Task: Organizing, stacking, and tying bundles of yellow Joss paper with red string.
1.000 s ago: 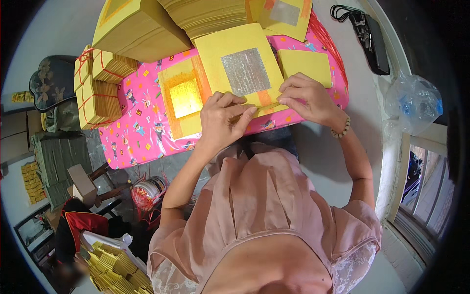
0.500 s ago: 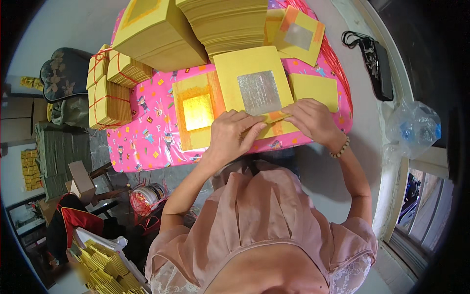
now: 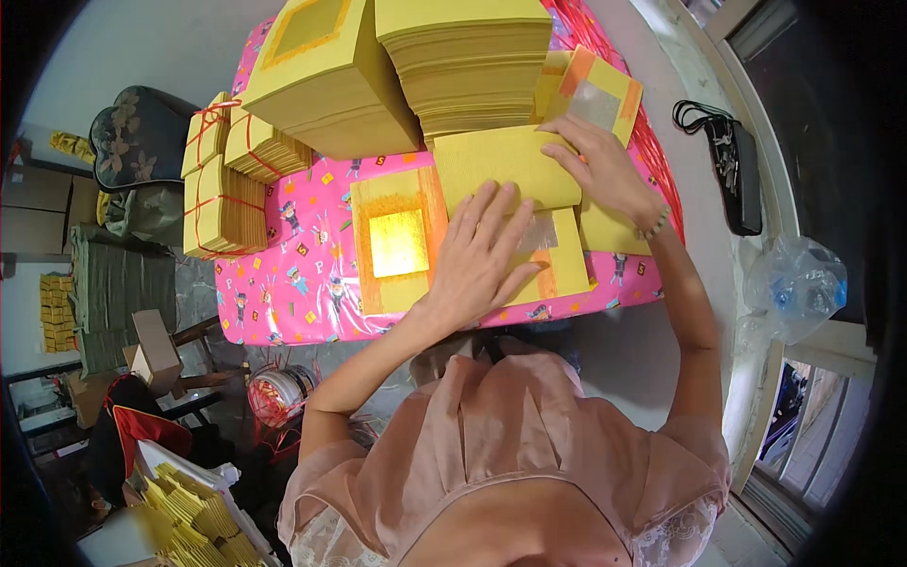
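Observation:
A yellow paper sheet [image 3: 491, 156] lies folded over in front of me, its plain side up. My left hand [image 3: 480, 253] rests on its near edge, palm down with fingers spread. My right hand [image 3: 605, 168] is at the sheet's far right corner, fingers stretched out and thumb apart. Below the fold shows another yellow sheet with a silver square [image 3: 540, 234], partly hidden by my left hand. To the left lies a yellow sheet with a shiny gold square [image 3: 397, 242] and orange borders.
Tall stacks of yellow paper [image 3: 463, 80] stand at the back of the pink patterned table [image 3: 293, 307]. Bundles tied with red string [image 3: 227, 208] sit at the left. Red strands [image 3: 661, 175] hang along the right edge. A black pouch [image 3: 737, 180] lies beyond it.
The sheet's near edge has gone from between my fingers and is folded over, away from me. My left hand has flattened onto it; my right hand has moved forward to the far corner.

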Action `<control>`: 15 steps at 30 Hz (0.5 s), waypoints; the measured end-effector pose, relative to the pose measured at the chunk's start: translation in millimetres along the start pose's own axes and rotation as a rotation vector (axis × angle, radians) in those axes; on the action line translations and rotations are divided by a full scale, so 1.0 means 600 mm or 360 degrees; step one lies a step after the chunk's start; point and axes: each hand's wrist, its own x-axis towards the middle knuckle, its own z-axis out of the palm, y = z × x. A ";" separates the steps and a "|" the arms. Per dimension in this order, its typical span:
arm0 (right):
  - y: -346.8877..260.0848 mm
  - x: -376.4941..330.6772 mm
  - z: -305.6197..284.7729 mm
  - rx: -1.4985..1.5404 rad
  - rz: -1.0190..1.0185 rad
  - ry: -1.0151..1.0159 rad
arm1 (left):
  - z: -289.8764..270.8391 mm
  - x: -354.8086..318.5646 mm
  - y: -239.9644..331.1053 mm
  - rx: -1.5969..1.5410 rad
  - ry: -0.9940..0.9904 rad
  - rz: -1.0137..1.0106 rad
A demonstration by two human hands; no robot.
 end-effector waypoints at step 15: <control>0.032 0.050 0.057 -0.0406 -0.0073 -0.0015 | 0.032 0.023 -0.050 0.0067 -0.0252 -0.0156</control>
